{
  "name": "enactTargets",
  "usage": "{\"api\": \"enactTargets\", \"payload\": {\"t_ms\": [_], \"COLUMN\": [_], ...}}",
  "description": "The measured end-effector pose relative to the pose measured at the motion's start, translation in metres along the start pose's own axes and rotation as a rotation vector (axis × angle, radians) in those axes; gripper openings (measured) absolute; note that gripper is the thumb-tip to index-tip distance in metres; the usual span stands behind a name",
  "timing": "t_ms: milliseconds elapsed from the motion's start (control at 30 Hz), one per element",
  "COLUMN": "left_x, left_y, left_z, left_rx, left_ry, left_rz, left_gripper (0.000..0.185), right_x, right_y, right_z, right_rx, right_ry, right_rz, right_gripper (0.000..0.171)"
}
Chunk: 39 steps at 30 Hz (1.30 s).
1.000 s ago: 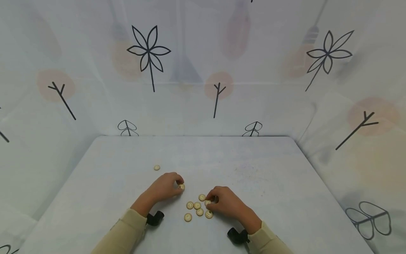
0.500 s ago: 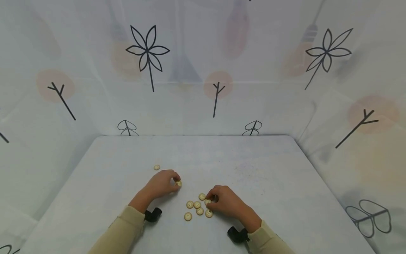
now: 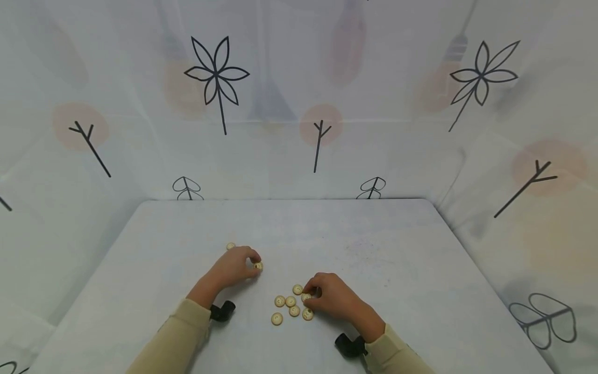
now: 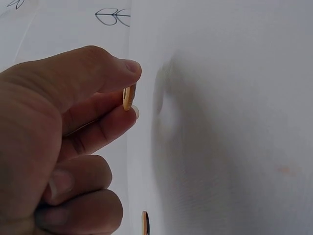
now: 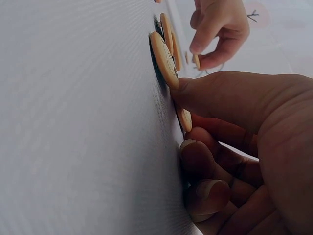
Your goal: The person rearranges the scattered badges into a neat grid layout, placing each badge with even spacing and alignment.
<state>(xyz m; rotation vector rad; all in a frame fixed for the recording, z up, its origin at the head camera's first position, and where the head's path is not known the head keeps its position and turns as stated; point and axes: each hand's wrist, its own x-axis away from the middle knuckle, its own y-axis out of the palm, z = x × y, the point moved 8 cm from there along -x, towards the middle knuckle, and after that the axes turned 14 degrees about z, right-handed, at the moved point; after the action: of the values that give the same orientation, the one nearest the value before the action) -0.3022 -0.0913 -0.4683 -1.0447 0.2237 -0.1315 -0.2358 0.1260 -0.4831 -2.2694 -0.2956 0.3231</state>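
Two bare hands, left hand and right hand, long pale beige sleeves reaching both wrists, black wrist-mounted camera unit beside each cuff, short trimmed fingernails, no rings

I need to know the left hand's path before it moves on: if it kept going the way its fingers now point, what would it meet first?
Probably nothing. The left hand, pinching a button, points right and slightly away over bare table. The lone button lies behind it and the button cluster lies nearer the person.
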Motion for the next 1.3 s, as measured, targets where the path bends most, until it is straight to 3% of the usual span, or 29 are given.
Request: {"api": "enactTargets", "payload": {"t_ms": [900, 1133, 1300], "left_x": [-0.017, -0.022, -0.026], "left_y": [-0.008, -0.007, -0.006], "left_z": [-0.024, -0.037, -0.042], "left_rx": [0.039, 0.032, 0.02], "left_ry": [-0.051, -0.093, -0.085], "left_rz": [0.017, 0.007, 0.014], "left_gripper": [0.024, 0.025, 0.024], "right_x": [0.001, 0.0, 0.0], "right_y": [-0.001, 0.0, 0.001], "right_z": [0.0, 0.001, 0.003], "right_rx": [-0.021, -0.017, -0.018], "right_ry": [-0.026, -0.012, -0.007], "right_rz": [0.003, 0.002, -0.001], "right_gripper": [0.016, 0.016, 0.017]}}
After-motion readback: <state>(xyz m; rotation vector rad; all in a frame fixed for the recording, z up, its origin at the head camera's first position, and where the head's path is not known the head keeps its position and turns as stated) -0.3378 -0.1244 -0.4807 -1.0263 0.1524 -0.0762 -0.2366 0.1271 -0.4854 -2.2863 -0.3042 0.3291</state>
